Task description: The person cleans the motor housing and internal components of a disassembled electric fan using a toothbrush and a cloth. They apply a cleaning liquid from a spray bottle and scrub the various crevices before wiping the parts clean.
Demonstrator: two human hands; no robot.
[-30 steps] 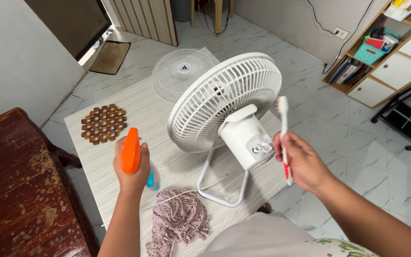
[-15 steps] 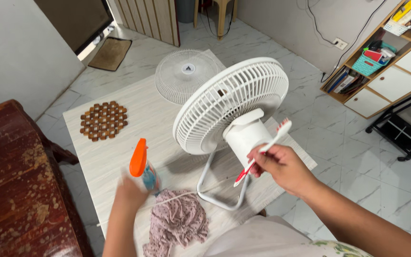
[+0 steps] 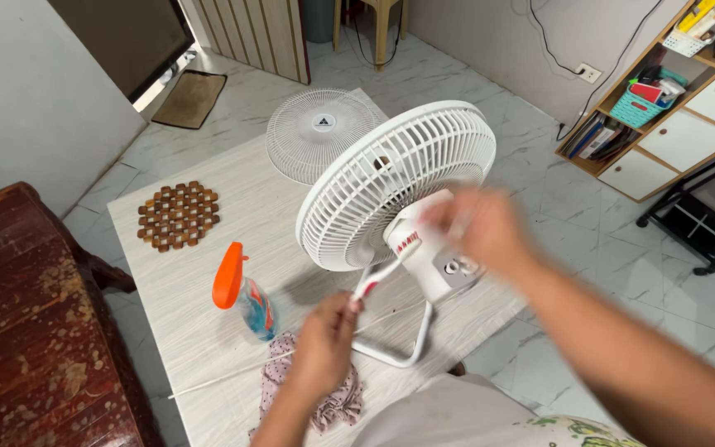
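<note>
A white table fan [image 3: 391, 178] without its front grille stands on a pale wood-grain table [image 3: 200, 339], its back towards me. My left hand [image 3: 323, 343] pinches the lower end of a white and red toothbrush [image 3: 391, 258], which slants up towards the fan's motor housing [image 3: 444, 265]. My right hand [image 3: 477, 228] is motion-blurred just above that housing, close to the brush's upper end; its grip is unclear. An orange-topped spray bottle [image 3: 242, 294] stands by itself on the table, left of my left hand.
The fan's loose front grille [image 3: 320, 132] lies flat behind it. A wooden trivet [image 3: 178, 215] sits at the table's left, a pink patterned cloth [image 3: 337, 406] near the front edge. A worn brown wooden surface [image 3: 26, 331] adjoins on the left; a shelf unit [image 3: 664, 99] stands at right.
My left hand set the spray bottle down on the table and moved right to take the toothbrush's lower end. My right hand swung up over the motor housing.
</note>
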